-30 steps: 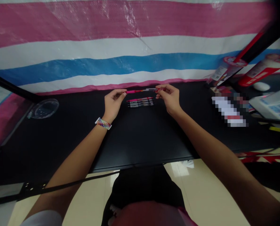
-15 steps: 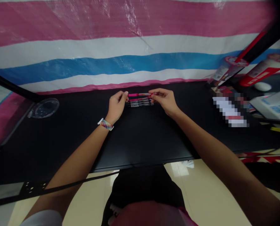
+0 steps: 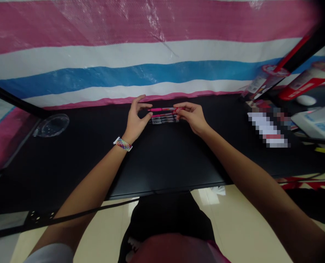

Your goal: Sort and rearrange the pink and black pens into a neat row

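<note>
Pink pen (image 3: 162, 109) is the item in hand, lying level just above a row of pens at the far middle of the table.

Striped sheet (image 3: 140, 54), in pink, white and blue bands, covers the whole background behind the table. Table (image 3: 162, 160) is black and spans the view; its near edge sits above a pale tiled floor.

Left hand (image 3: 135, 118) is beside the left end of the pink pen, thumb and forefinger spread apart, fingertips at or just beside that end; whether they touch it cannot be told. A multicoloured wristband (image 3: 122, 144) is on that wrist. Right hand (image 3: 193, 116) is pinched closed on the right end of the pink pen.

Boxes and papers (image 3: 312, 120) are stacked at the right edge of the table, well apart from the hands. Clear round lid (image 3: 52, 125) lies at the far left of the table.

Row of pens (image 3: 164, 119) lies flat on the table, side by side, between the two hands and just below the pink pen.
</note>
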Tool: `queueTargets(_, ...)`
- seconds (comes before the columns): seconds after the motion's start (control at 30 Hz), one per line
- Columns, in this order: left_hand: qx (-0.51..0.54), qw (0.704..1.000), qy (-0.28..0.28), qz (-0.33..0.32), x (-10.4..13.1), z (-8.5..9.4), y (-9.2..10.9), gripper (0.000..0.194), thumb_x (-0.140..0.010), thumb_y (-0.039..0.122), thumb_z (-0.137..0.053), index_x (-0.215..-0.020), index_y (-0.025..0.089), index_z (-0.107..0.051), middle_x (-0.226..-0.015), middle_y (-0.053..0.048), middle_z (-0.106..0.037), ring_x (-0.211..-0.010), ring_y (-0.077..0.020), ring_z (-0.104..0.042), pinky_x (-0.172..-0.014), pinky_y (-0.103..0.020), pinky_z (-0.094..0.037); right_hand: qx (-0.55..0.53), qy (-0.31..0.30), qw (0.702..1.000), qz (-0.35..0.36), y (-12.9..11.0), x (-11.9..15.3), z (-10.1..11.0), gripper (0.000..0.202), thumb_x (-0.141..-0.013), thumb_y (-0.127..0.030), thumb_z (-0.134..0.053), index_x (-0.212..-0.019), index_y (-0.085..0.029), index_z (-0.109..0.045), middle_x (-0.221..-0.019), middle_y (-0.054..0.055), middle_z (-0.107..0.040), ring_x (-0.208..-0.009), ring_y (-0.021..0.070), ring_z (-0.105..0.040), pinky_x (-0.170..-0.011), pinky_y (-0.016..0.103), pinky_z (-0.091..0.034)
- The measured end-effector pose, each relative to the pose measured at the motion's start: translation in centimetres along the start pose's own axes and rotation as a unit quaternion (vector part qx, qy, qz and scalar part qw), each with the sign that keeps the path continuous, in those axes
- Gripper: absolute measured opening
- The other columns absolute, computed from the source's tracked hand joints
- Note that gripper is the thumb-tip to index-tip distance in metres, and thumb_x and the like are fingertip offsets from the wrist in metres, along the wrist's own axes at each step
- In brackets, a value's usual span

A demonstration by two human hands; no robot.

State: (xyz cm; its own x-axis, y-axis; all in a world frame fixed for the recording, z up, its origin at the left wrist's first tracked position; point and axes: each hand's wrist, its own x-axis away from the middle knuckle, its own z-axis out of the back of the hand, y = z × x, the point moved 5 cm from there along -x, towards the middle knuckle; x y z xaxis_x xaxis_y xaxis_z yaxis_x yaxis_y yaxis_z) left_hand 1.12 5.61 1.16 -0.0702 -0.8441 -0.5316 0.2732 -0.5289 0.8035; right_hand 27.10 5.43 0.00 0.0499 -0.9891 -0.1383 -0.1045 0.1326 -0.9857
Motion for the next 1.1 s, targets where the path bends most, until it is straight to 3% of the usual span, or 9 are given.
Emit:
queueTargets(0.13, 0.007, 0.999, -0.009, 0.031, 0.1, -0.1, -0.4, 0.031, -0.108, 0.046, -0.072, -0.133, 0.028, -0.071, -0.095, -0.004, -0.081, -0.091, -0.0233, -0.081, -0.1, -0.044, -0.062, 0.001, -0.008, 1.0, 0.002, 0.1, 0.0, -0.1, 0.027, -0.078, -0.037, -0.091, -0.102, -0.025, -0.087, -0.089, 0.005, -0.081, -0.072, 0.0194, -0.07, -0.079, 0.043, -0.067)
queueTargets(0.27, -0.009, 1.0, -0.006, -0.01, -0.1, -0.1, 0.2, 0.047, -0.091, 0.035, -0.092, -0.132, 0.027, -0.071, -0.117, -0.008, -0.082, -0.115, -0.026, -0.079, -0.114, -0.045, -0.058, -0.005, -0.001, 1.0, 0.005, 0.1, 0.0, -0.1, 0.025, -0.078, -0.034, -0.091, -0.101, -0.025, -0.087, -0.088, 0.005, -0.082, -0.071, 0.0189, -0.07, -0.077, 0.042, -0.066)
queueTargets(0.3, -0.011, 1.0, -0.002, -0.009, -0.1, 0.0, 0.3, 0.043, -0.091, 0.037, -0.092, -0.128, 0.027, -0.073, -0.12, -0.009, -0.082, -0.115, -0.0263, -0.079, -0.113, -0.045, -0.059, -0.002, 0.0, 1.0, 0.005, 0.1, 0.0, -0.1, 0.025, -0.078, -0.034, -0.09, -0.101, -0.025, -0.087, -0.088, 0.005, -0.082, -0.071, 0.0191, -0.07, -0.077, 0.043, -0.066)
queueTargets(0.37, -0.017, 1.0, -0.009, 0.015, 0.0, 0.1, 0.3, 0.024, -0.101, 0.046, -0.082, -0.115, 0.026, -0.077, -0.11, -0.008, -0.084, -0.105, -0.0251, -0.079, -0.105, -0.044, -0.061, 0.006, -0.001, 1.0, 0.005, 0.1, 0.0, -0.1, 0.025, -0.079, -0.034, -0.09, -0.102, -0.025, -0.087, -0.088, 0.005, -0.081, -0.071, 0.0194, -0.07, -0.078, 0.043, -0.067)
queueTargets(0.43, -0.036, 0.998, -0.026, 0.039, 0.0, 0.1, 0.2, 0.031, -0.109, 0.051, -0.07, -0.095, 0.025, -0.079, -0.091, -0.005, -0.082, -0.091, -0.0231, -0.077, -0.096, -0.042, -0.062, 0.012, -0.004, 1.0, 0.008, 0.1, 0.0, -0.1, 0.025, -0.08, -0.034, -0.089, -0.103, -0.024, -0.087, -0.086, 0.005, -0.08, -0.071, 0.0193, -0.069, -0.079, 0.043, -0.066)
queueTargets(0.5, -0.048, 0.997, -0.037, 0.042, 0.1, 0.0, 0.2, 0.034, -0.108, 0.047, -0.071, -0.083, 0.025, -0.077, -0.082, -0.003, -0.08, -0.084, -0.0217, -0.074, -0.092, -0.041, -0.062, 0.014, -0.006, 1.0, 0.011, 0.1, 0.0, -0.1, 0.024, -0.08, -0.033, -0.088, -0.103, -0.023, -0.088, -0.082, 0.004, -0.078, -0.07, 0.019, -0.069, -0.078, 0.043, -0.065)
queueTargets(0.63, -0.008, 0.999, -0.03, 0.028, 0.0, -0.3, 0.1, 0.008, -0.093, 0.03, -0.086, -0.097, 0.024, -0.081, -0.1, -0.005, -0.084, -0.094, -0.0219, -0.076, -0.094, -0.039, -0.063, 0.001, 0.0, 1.0, 0.02, 0.2, -0.1, 0.0, 0.023, -0.08, -0.031, -0.09, -0.101, -0.023, -0.089, -0.083, 0.005, -0.08, -0.07, 0.0188, -0.07, -0.078, 0.042, -0.065)
queueTargets(0.87, 0.008, 0.997, -0.028, 0.067, 0.2, -0.4, -0.2, 0.015, -0.097, 0.035, -0.084, -0.105, 0.023, -0.083, -0.096, -0.005, -0.085, -0.088, -0.02, -0.077, -0.086, -0.035, -0.064, -0.009, -0.004, 0.999, 0.035, 0.1, -0.1, -0.2, 0.026, -0.076, -0.032, -0.094, -0.101, -0.024, -0.09, -0.088, 0.004, -0.084, -0.077, 0.0227, -0.077, -0.087, 0.047, -0.068)
queueTargets(1.1, -0.006, 1.0, -0.009, 0.018, 0.2, 0.0, 1.0, 0.009, -0.093, 0.03, -0.087, -0.101, 0.026, -0.088, -0.103, -0.005, -0.088, -0.094, -0.0224, -0.079, -0.092, -0.04, -0.064, -0.021, -0.006, 1.0, 0.022, 0.3, 0.0, -0.1, 0.022, -0.08, -0.03, -0.092, -0.101, -0.024, -0.089, -0.089, 0.006, -0.084, -0.075, 0.0212, -0.075, -0.089, 0.048, -0.069)
